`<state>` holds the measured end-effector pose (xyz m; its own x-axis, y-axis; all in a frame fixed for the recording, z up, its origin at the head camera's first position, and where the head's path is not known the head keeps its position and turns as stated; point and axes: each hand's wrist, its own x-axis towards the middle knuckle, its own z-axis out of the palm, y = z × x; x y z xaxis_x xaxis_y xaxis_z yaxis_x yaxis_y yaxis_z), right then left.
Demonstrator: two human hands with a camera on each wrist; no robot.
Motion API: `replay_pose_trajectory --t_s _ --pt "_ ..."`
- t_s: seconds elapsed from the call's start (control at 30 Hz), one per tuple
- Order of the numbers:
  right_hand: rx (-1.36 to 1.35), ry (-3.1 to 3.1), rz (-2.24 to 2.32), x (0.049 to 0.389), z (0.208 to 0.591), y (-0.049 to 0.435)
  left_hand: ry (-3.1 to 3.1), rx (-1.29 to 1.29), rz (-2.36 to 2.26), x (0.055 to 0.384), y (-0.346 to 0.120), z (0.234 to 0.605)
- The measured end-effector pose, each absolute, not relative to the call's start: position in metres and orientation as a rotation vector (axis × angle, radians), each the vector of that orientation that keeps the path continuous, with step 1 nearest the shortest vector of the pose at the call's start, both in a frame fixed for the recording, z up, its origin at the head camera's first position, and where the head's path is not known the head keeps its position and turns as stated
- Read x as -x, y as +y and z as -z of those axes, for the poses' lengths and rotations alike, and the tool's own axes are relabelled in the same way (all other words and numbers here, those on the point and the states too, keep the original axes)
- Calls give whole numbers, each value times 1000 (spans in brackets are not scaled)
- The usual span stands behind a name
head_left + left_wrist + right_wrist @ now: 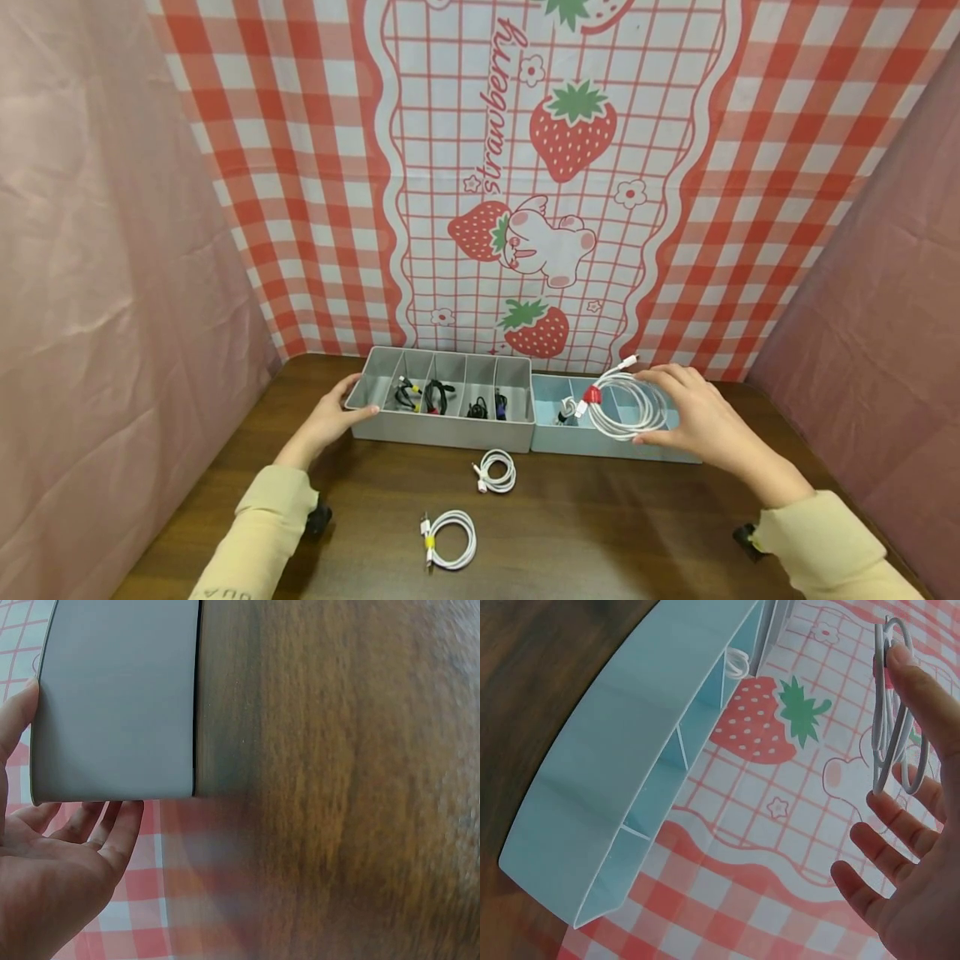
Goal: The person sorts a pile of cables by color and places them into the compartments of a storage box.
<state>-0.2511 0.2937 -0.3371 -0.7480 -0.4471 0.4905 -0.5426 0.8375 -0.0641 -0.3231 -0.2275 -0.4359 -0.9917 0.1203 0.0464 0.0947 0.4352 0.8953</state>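
Note:
My right hand (pixel 701 417) holds up a coiled white cable (pixel 626 408), wrapped with a red tie, over the blue divided box (pixel 615 448). In the right wrist view the thumb and index finger pinch the coil, while the other fingers spread away from it. My left hand (pixel 333 421) grips the left end of the grey divided box (pixel 442 429), thumb on its front rim and fingers around the end wall. Several dark cables (pixel 437 397) lie in the grey box's compartments. A small white cable (pixel 566 408) sits in the blue box's left compartment.
Two more coiled white cables lie on the wooden table (pixel 570 533): a smaller coil (pixel 497 472) in front of the grey box and a yellow-tied coil (pixel 450 540) nearer me. Behind the boxes hangs a strawberry-print cloth (pixel 525 208); pink curtains (pixel 112 250) flank both sides.

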Motion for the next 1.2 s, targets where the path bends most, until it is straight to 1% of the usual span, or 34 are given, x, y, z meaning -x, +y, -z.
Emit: replay_pose_trajectory --t_s 0.2,0.4,0.57,0.87,1.2 --pt "-668 -2583 -298 257 338 296 2630 -201 -1643 305 -220 415" --pt "-629 -2613 -319 262 338 298 2635 -202 -1644 300 -218 410" --pt "-601 -2637 -327 267 340 301 2624 -204 -1662 308 -220 418" --pt "-552 -2692 -333 276 344 307 2669 -203 -1618 331 -231 448" --pt "-513 -2726 -354 287 347 309 2671 -189 -1622 333 -232 450"
